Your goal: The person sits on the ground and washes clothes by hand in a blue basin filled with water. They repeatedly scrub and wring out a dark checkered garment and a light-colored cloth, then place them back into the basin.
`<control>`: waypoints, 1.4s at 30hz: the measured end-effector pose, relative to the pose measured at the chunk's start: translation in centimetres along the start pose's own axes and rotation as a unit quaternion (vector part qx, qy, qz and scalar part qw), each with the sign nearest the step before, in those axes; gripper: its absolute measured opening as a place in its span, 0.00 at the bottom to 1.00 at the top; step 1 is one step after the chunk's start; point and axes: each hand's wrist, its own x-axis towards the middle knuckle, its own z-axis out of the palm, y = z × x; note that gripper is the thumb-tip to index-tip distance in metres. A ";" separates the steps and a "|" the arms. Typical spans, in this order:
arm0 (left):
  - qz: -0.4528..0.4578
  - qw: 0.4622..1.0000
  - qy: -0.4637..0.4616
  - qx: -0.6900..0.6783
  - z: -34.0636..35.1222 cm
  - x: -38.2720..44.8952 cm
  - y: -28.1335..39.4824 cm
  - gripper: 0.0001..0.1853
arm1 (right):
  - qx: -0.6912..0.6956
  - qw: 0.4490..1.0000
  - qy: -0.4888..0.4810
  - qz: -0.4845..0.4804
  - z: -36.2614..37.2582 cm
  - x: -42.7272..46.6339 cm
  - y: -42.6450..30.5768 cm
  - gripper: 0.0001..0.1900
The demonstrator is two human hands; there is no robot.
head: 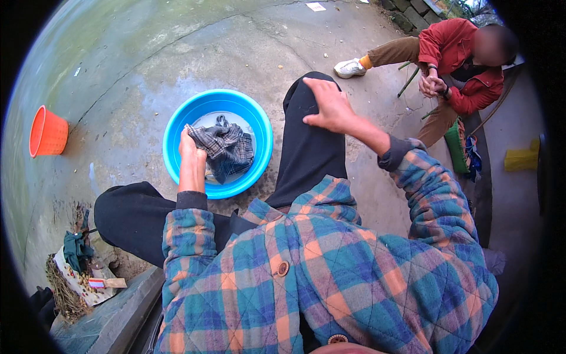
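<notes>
A blue plastic basin (173, 150) stands on the concrete between my knees, with some cloudy water inside. In it lies a wet, crumpled grey plaid cloth (227, 150), perhaps a garment. My left hand (190, 146) grips the cloth's near-left edge over the basin's left side; some of its fingers are hidden behind the fabric. Fingers spread and holding nothing, my right hand (329, 106) is at my right knee, over the black trousers (309, 150). I cannot tell how firmly it rests there.
An orange plastic basket (48, 132) stands far left. At lower left, a brush (106, 282) lies on a pale board near dark green cloth (77, 250) and dry twigs (66, 292). At upper right, a person in a red jacket (446, 44) sits with hands clasped.
</notes>
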 end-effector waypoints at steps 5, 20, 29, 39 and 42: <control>-0.016 1.000 -0.010 0.002 -0.2 -0.1 0.0 0.17 | 0.026 0.999 -0.013 0.033 1.4 0.6 1.5 0.27; -0.001 1.000 0.011 0.015 0.9 -0.7 -0.2 0.16 | 0.041 0.859 -0.229 -0.455 0.6 -6.3 1.8 0.19; -0.005 1.000 -0.005 0.001 -0.1 0.0 -0.2 0.17 | -0.035 0.972 0.111 -0.202 -4.1 5.0 7.3 0.12; -0.018 1.000 -0.004 0.018 0.5 -1.3 -0.1 0.19 | -0.025 0.966 -0.130 -0.223 -2.8 0.6 2.2 0.10; -0.020 0.999 -0.024 0.033 0.3 -2.4 -0.1 0.18 | 0.031 0.958 -0.176 -0.222 -3.5 0.4 2.9 0.12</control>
